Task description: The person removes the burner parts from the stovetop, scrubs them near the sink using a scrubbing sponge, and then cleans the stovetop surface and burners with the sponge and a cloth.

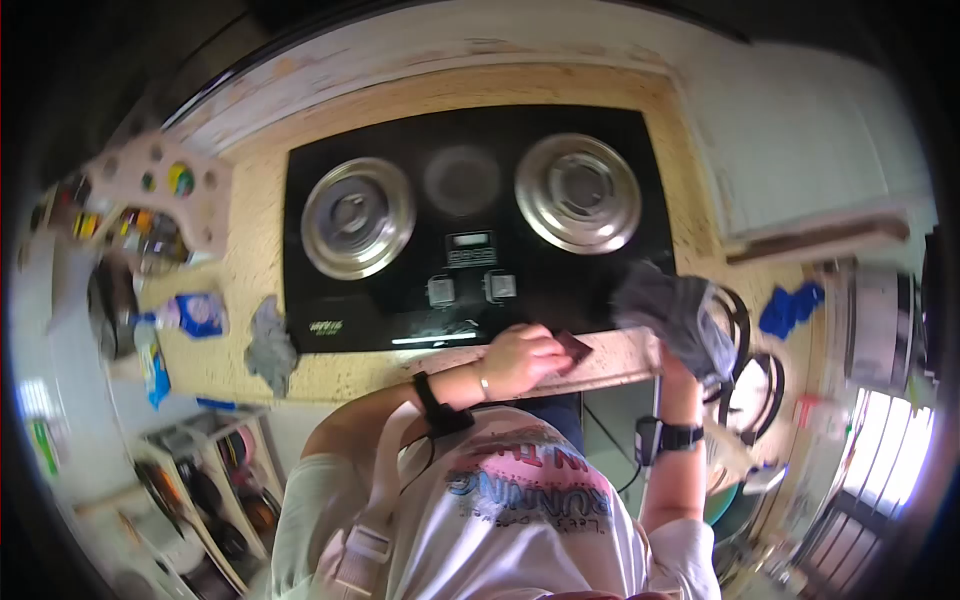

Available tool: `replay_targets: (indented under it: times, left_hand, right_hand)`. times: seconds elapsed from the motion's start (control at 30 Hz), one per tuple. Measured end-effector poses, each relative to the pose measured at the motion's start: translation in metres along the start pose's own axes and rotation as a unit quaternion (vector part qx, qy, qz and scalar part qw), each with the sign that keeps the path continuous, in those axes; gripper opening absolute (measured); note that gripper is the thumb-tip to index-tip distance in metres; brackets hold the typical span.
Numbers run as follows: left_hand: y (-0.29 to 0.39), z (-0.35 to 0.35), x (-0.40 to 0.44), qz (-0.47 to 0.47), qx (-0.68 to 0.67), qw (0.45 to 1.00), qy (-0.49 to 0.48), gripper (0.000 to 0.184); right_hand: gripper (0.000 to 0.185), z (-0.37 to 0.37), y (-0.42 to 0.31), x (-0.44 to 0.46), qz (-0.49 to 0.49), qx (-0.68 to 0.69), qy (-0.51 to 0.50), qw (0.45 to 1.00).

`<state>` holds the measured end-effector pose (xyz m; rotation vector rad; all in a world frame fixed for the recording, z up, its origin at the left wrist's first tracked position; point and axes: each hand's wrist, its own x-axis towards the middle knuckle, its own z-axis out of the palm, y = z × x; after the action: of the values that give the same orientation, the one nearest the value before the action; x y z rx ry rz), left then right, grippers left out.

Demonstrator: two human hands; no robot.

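Note:
My left hand is closed on a dark reddish-brown scouring pad, held at the counter's front edge just below the black glass cooktop. My right hand is mostly hidden behind a grey cloth that it grips, blurred by motion, over the cooktop's front right corner. Two round steel burners, one on the left and one on the right, sit in the glass with no pan supports on them. Between them are a dark round patch, a small display and two square knobs.
Black ring-shaped pan supports lie right of my right hand, near a blue cloth. On the left are a crumpled grey rag, a blue-labelled spray bottle and a rack with jars. A shelf of pans stands lower left.

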<state>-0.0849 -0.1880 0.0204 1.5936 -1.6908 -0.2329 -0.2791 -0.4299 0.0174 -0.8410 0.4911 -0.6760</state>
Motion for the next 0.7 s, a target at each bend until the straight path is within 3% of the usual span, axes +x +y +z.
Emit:
replay_targets:
  times: [0.03, 0.1, 0.13, 0.2, 0.23, 0.27, 0.3, 0.37, 0.4, 0.5, 0.63, 0.67, 0.7]
  left_hand:
    - [-0.001, 0.006, -0.003, 0.006, 0.006, 1.000, -0.004, 0.026]
    - [0.000, 0.016, -0.005, 0.009, 0.008, 1.000, 0.018, 0.022]
    - [0.000, 0.020, -0.005, 0.002, 0.010, 1.000, 0.025, 0.020]
    - [0.002, 0.020, -0.002, -0.028, 0.007, 0.999, 0.029, 0.016]
    - [0.000, 0.022, -0.001, -0.035, 0.005, 0.999, 0.031, 0.013]
    - [-0.002, 0.025, 0.000, -0.044, 0.007, 0.998, 0.054, 0.011]
    - [-0.004, 0.027, 0.000, -0.046, 0.005, 0.996, 0.075, 0.009]
    - [-0.005, 0.027, -0.001, -0.061, 0.004, 0.996, 0.071, 0.007]
    - [-0.004, 0.026, -0.003, -0.056, 0.003, 0.996, 0.068, 0.007]
    - [0.000, 0.028, -0.012, -0.063, 0.004, 0.996, 0.069, 0.005]
    - [0.008, 0.011, -0.029, -0.113, 0.007, 0.989, 0.091, 0.006]
    - [0.010, 0.002, -0.036, -0.133, 0.003, 0.987, 0.094, 0.008]
    - [0.010, -0.008, -0.047, -0.140, 0.013, 0.986, 0.089, 0.015]
  right_hand:
    - [0.043, 0.004, -0.010, -0.011, -0.015, -0.131, 0.013, 0.991]
    - [0.043, 0.017, -0.032, -0.018, -0.067, -0.429, -0.007, 0.901]
    - [0.044, 0.020, -0.041, -0.015, -0.079, -0.477, -0.011, 0.876]
    - [0.044, 0.025, -0.051, 0.010, -0.051, -0.441, -0.006, 0.896]
    - [0.045, 0.017, -0.050, 0.031, 0.032, -0.274, 0.033, 0.961]
    - [0.047, 0.009, -0.048, 0.052, 0.096, -0.094, 0.100, 0.986]
    - [0.049, 0.002, -0.047, 0.064, 0.120, 0.001, 0.121, 0.985]
    - [0.048, -0.016, -0.045, 0.076, 0.101, -0.038, -0.048, 0.993]
    - [0.051, 0.006, -0.044, 0.075, 0.099, -0.060, 0.053, 0.992]
    - [0.055, 0.029, -0.038, 0.078, 0.086, -0.107, 0.079, 0.987]
    - [0.065, 0.069, -0.037, 0.074, 0.140, -0.103, 0.091, 0.981]
    - [0.072, 0.109, -0.036, 0.066, 0.164, -0.127, 0.187, 0.960]
    - [0.075, 0.131, -0.036, 0.053, 0.164, -0.154, 0.165, 0.960]
